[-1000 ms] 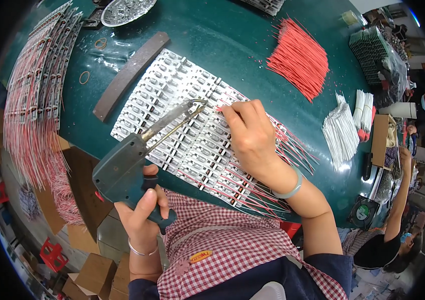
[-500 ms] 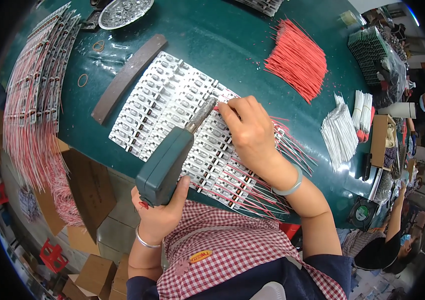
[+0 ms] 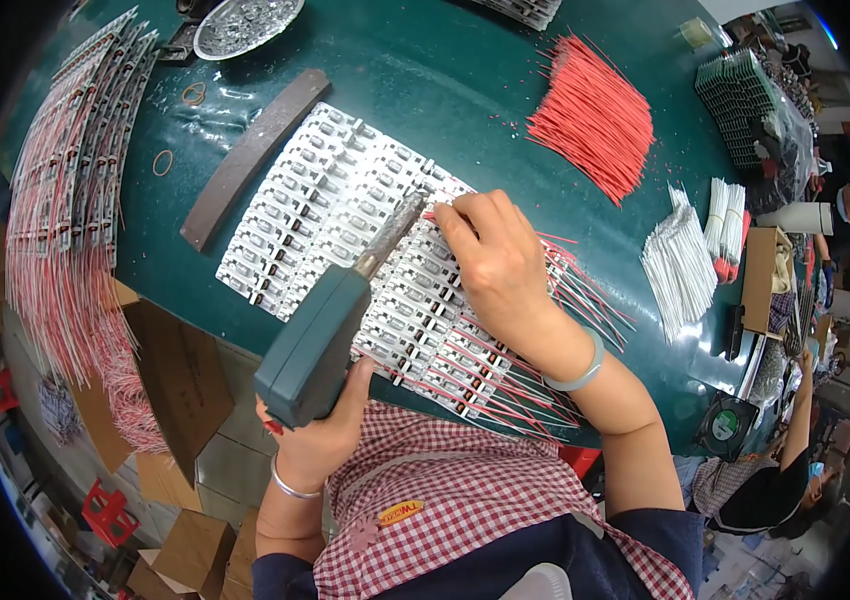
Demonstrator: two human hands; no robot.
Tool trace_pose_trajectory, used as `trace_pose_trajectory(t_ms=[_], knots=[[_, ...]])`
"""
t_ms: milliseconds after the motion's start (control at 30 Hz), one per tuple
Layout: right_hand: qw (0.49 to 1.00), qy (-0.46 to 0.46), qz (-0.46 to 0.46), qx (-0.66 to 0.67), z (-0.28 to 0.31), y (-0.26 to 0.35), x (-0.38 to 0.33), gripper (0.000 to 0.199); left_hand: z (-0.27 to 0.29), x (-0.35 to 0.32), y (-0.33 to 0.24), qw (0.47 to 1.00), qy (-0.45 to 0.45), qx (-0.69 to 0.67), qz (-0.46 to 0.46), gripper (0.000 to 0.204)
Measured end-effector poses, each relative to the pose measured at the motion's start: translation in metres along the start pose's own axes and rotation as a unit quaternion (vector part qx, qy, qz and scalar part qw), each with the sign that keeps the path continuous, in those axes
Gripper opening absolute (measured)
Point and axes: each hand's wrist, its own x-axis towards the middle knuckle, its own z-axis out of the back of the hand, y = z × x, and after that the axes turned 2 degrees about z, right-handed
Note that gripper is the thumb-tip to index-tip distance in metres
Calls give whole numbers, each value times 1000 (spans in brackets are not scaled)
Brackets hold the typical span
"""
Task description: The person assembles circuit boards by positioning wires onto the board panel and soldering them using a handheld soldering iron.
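Observation:
My left hand [image 3: 320, 435] is closed round the handle of a dark green soldering gun [image 3: 313, 345]. Its metal barrel slants up and right over a white panel of small parts [image 3: 345, 190], the tip close to my right fingertips. With thumb and forefinger, my right hand [image 3: 501, 262] pinches a thin red wire [image 3: 431, 215] at the panel's upper right part; most of that wire is hidden. Red and white wires [image 3: 505, 385] fan out from the panel's near right rows, partly under my right forearm. The gun's body covers some of the panel's near left side.
A dark flat bar [image 3: 255, 160] lies along the panel's left side. Far right are a pile of red wires [image 3: 593, 120] and bundles of white wires [image 3: 680, 265]. Wired panels [image 3: 80, 150] stand at the left edge, near a foil-like dish [image 3: 245, 28]. Another person [image 3: 760, 490] works at right.
The soldering gun has drawn back slightly toward the lower left, my left hand moving with it. My right hand has hardly moved and keeps its pinch.

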Motion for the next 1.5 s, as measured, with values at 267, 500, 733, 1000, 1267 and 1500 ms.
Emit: trace_pose_trajectory(t_ms=[267, 500, 733, 1000, 1267, 1500], knots=[[1000, -20, -13, 12, 3, 2, -3, 26, 13, -20, 3, 993, -16, -73, 90, 38], [998, -5, -22, 50, 9, 19, -16, 30, 23, -32, 7, 994, 34, -45, 96, 45], [998, -26, -29, 58, 7, 20, -13, 33, 13, -23, 3, 998, -1, 15, 56, 19], [999, -8, -13, 49, 6, 19, -13, 30, 8, -18, 7, 1000, -3, -7, 27, 23], [998, 2, -9, 58, 5, 18, -11, 33, 6, -13, 8, 1000, 18, 4, 14, 22], [998, 12, -16, 55, 6, 19, -10, 32, 10, -15, 4, 998, 28, 20, 45, 20]])
